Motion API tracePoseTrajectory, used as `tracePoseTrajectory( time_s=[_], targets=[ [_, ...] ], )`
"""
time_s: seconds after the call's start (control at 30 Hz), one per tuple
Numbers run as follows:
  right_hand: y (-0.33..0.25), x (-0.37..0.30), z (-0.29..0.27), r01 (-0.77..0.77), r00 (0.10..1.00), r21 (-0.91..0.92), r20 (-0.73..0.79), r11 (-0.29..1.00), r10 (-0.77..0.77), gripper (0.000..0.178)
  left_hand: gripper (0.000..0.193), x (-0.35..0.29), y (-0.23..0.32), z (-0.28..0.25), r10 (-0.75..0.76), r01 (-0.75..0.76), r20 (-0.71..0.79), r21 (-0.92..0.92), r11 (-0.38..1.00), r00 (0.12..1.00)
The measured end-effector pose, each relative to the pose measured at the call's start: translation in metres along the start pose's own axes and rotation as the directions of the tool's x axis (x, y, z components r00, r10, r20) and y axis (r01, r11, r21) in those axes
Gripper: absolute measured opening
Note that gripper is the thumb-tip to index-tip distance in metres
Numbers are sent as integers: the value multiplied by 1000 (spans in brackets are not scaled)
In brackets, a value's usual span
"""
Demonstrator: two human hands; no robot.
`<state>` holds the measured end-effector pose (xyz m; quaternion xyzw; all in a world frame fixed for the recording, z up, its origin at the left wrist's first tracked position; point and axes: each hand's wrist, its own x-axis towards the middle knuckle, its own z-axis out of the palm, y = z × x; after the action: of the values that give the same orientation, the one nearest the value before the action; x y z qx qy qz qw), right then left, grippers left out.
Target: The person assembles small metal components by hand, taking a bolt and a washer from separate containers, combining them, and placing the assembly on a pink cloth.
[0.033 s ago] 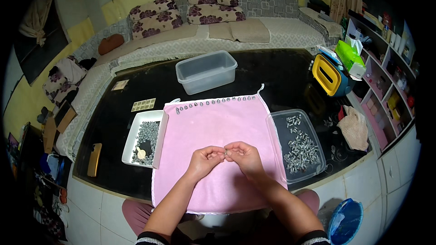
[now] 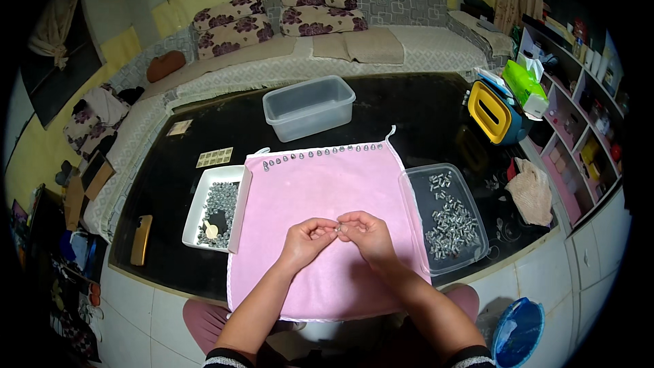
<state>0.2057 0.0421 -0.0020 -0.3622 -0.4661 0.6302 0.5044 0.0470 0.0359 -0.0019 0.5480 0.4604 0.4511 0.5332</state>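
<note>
Over the pink cloth [image 2: 306,191], both hands meet fingertip to fingertip. My left hand [image 2: 310,238] is closed in a pinch, and my right hand [image 2: 368,235] pinches from the other side. Between them sits a small silver metal part [image 2: 338,229], mostly covered by the fingers, so its exact shape does not show. Along the cloth's far edge stands a row of similar small metal parts [image 2: 323,152]. To the left, a white tray [image 2: 195,211] holds many small round metal pieces and a pale scoop [image 2: 211,231]. A clear tray [image 2: 481,232] of small metal cylinders lies to the right.
An open translucent bin [image 2: 306,123] stands beyond the cloth on the black table [image 2: 388,102]. A phone [image 2: 142,240] lies at the left, near a card of small squares [image 2: 215,157]. A yellow-and-blue box [image 2: 492,112] and a beige cloth [image 2: 530,194] sit at the right.
</note>
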Motion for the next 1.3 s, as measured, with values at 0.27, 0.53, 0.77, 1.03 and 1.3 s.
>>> tracePoseTrajectory(
  time_s=[0.27,0.53,0.77,1.03,1.3],
  targets=[
    [4,11,-17,31,993,-51,-113,998,-37,15,29,-1,4,5,381,-341,64,598,725,922],
    [-13,21,-34,48,963,-31,-264,998,-54,13,30,5,7,5,376,-373,141,647,665,916],
    [1,15,-21,-2,994,-81,-108,997,-6,14,17,17,11,21,262,-285,129,616,735,956],
    [6,14,-15,67,993,-199,-80,978,-85,12,12,17,1,18,133,-115,-56,248,962,990],
    [9,12,-12,87,990,-162,-98,983,-103,11,12,19,3,17,3,-2,-11,20,1000,1000]
  ],
)
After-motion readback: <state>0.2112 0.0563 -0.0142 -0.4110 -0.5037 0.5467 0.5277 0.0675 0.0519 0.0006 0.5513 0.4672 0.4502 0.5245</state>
